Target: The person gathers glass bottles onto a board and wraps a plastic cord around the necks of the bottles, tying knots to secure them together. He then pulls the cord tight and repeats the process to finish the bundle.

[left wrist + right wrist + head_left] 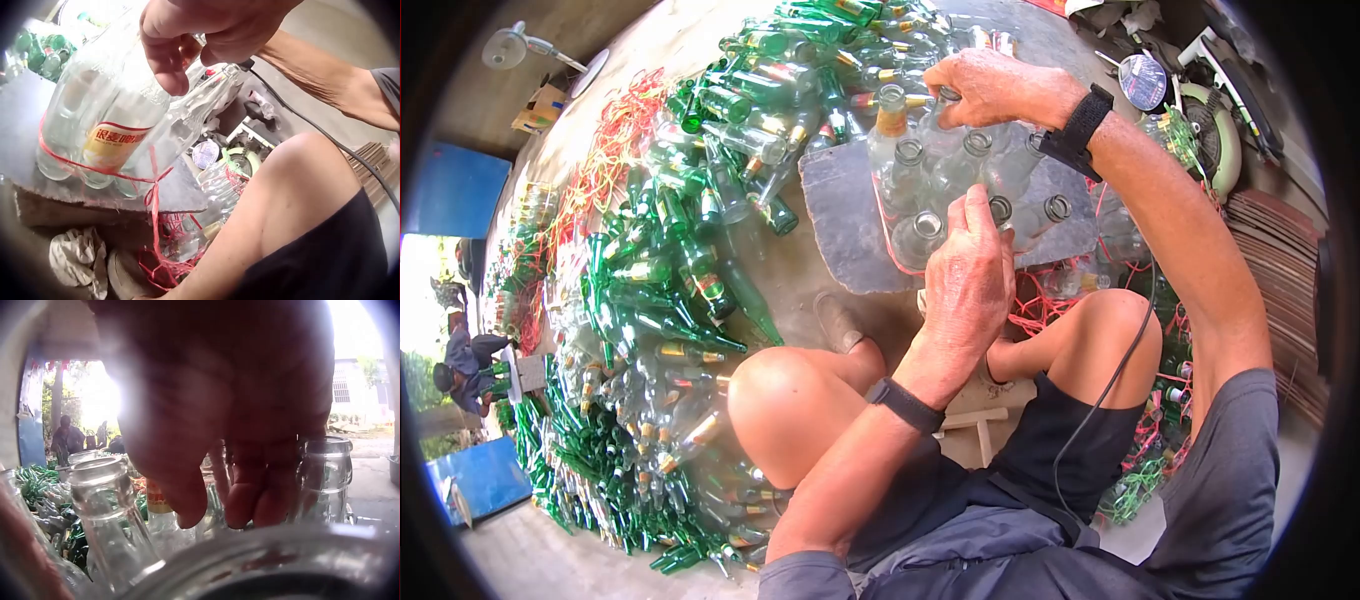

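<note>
Clear glass bottles stand packed together on a grey board. Red string runs round their lower parts, with a knot and loose tails at one side. One bottle carries a red and yellow label. My right hand reaches over the far side, its thumb and fingers gripping a bottle neck. On the near side my left hand is raised against the bundle, fingertips right beside a bottle mouth. I cannot tell whether the left fingers close on that neck.
Green and clear bottles lie heaped on the floor to the left and beyond the board. Red string lies tangled at the far left. A fan stands at the back; stacked brown sheets are at the right. Another person sits far left.
</note>
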Action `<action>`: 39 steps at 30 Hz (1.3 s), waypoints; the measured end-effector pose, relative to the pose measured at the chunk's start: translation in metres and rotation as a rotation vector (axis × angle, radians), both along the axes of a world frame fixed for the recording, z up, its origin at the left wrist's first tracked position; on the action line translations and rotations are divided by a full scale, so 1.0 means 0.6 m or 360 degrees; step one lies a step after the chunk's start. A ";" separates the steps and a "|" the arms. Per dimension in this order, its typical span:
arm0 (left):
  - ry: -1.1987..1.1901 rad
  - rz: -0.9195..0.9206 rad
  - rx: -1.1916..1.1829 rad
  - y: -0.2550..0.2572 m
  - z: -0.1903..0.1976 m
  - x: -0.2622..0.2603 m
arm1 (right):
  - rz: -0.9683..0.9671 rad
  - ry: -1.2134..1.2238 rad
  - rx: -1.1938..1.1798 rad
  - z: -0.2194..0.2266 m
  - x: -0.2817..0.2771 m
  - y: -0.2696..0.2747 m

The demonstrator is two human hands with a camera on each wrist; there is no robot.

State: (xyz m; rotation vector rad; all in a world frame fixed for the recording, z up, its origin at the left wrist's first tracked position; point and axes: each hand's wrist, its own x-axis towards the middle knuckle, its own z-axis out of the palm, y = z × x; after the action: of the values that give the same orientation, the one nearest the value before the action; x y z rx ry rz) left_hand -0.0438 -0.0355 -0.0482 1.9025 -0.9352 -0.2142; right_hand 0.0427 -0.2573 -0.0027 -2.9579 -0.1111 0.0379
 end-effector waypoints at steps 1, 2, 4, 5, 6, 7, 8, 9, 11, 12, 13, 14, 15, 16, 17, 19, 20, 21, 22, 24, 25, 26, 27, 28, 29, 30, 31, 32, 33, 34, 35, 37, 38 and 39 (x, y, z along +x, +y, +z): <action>0.0066 0.0031 0.0034 -0.004 -0.005 0.001 | -0.0004 0.0008 0.0012 0.001 -0.001 0.000; 0.0068 0.0031 0.0032 -0.007 -0.010 0.003 | -0.0004 0.0009 0.0010 0.002 -0.002 0.001; 0.0033 0.0053 -0.0052 -0.010 -0.012 0.008 | -0.0050 -0.0004 -0.0002 0.008 -0.008 0.009; 0.0034 0.0054 -0.0054 -0.011 -0.013 0.007 | -0.0048 -0.0004 -0.0004 0.013 -0.009 0.012; 0.0049 0.0039 -0.0006 -0.012 -0.012 0.004 | -0.0066 -0.0020 -0.0053 0.018 -0.012 0.015; 0.0064 0.0025 0.0041 -0.012 -0.011 0.003 | -0.0082 -0.0037 -0.0104 0.020 -0.010 0.018; 0.0063 0.0027 0.0040 -0.011 -0.009 0.005 | -0.0080 -0.0038 -0.0105 0.019 -0.008 0.016; 0.0076 0.0017 0.0040 -0.011 -0.008 0.005 | -0.0063 -0.0082 -0.0172 0.018 -0.005 0.014; 0.0091 0.0010 0.0037 -0.009 -0.008 0.005 | -0.0043 -0.0124 -0.0242 0.016 0.001 0.009; 0.0089 0.0000 0.0024 -0.008 -0.009 0.005 | -0.0057 -0.0118 -0.0234 0.017 0.003 0.009; 0.0087 -0.0009 0.0011 -0.007 -0.009 0.005 | -0.0072 -0.0112 -0.0226 0.018 0.005 0.008; 0.0086 -0.0007 0.0009 -0.007 -0.009 0.005 | -0.0070 -0.0113 -0.0228 0.019 0.007 0.007; 0.0077 -0.0010 0.0010 -0.007 -0.008 0.005 | -0.0105 -0.0109 -0.0216 0.019 0.008 0.007; 0.0071 -0.0012 0.0013 -0.006 -0.008 0.005 | -0.0140 -0.0102 -0.0203 0.017 0.009 0.007; 0.0072 -0.0010 0.0012 -0.006 -0.008 0.006 | -0.0138 -0.0101 -0.0205 0.017 0.011 0.006; -0.0028 -0.0043 -0.0014 -0.005 -0.007 0.007 | -0.0185 -0.0069 -0.0222 0.014 0.013 0.003; -0.0024 -0.0045 -0.0011 -0.005 -0.008 0.007 | -0.0186 -0.0066 -0.0220 0.011 0.015 -0.001; 0.0004 -0.0051 -0.0011 -0.005 -0.008 0.007 | -0.0221 -0.0037 -0.0179 0.008 0.019 -0.004; 0.0033 -0.0057 -0.0010 -0.005 -0.008 0.006 | -0.0256 -0.0007 -0.0138 0.005 0.021 -0.007; 0.0042 -0.0080 -0.0005 -0.002 -0.007 0.007 | -0.0232 -0.0028 -0.0159 0.004 0.023 -0.011; 0.0050 -0.0103 0.0001 -0.001 -0.006 0.007 | -0.0209 -0.0050 -0.0179 0.005 0.022 -0.011; 0.0052 -0.0103 0.0004 0.000 -0.006 0.007 | -0.0210 -0.0049 -0.0176 0.007 0.023 -0.012; 0.0094 -0.0115 -0.0002 0.001 -0.006 0.007 | -0.0211 -0.0040 -0.0184 0.010 0.022 -0.009; 0.0136 -0.0127 -0.0009 0.002 -0.006 0.007 | -0.0212 -0.0031 -0.0193 0.012 0.021 -0.006; 0.0137 -0.0130 -0.0008 0.003 -0.005 0.006 | -0.0214 -0.0030 -0.0192 0.014 0.020 -0.002; 0.0136 -0.0119 -0.0005 0.003 -0.005 0.005 | -0.0237 -0.0017 -0.0183 0.014 0.018 0.000; 0.0133 -0.0111 -0.0001 0.003 -0.004 0.005 | -0.0261 -0.0006 -0.0174 0.016 0.017 0.001; 0.0134 -0.0118 0.0001 0.003 -0.003 0.005 | -0.0269 -0.0004 -0.0173 0.018 0.016 0.001; 0.0148 -0.0105 0.0003 0.003 -0.002 0.004 | -0.0195 -0.0038 -0.0183 0.017 0.016 -0.002; 0.0164 -0.0094 0.0010 0.005 -0.001 0.004 | -0.0125 -0.0070 -0.0188 0.013 0.016 -0.005; 0.0174 -0.0112 0.0022 0.006 -0.002 0.004 | -0.0142 -0.0059 -0.0177 0.005 0.024 -0.015; 0.0096 -0.0114 -0.0002 0.006 -0.005 0.008 | 0.0038 -0.0201 -0.0166 0.006 0.030 -0.005; 0.0125 -0.0125 -0.0060 0.006 -0.006 0.010 | -0.0157 0.0070 -0.0085 0.037 0.010 0.002; 0.0085 -0.0147 -0.0083 0.006 -0.012 0.013 | -0.0025 -0.0060 -0.0123 0.015 0.018 -0.012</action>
State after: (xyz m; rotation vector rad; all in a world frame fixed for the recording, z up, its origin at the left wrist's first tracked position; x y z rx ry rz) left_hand -0.0360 -0.0320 -0.0554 1.7996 -0.9842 -0.2911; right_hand 0.0537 -0.2644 0.0062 -3.0371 -0.0937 -0.0163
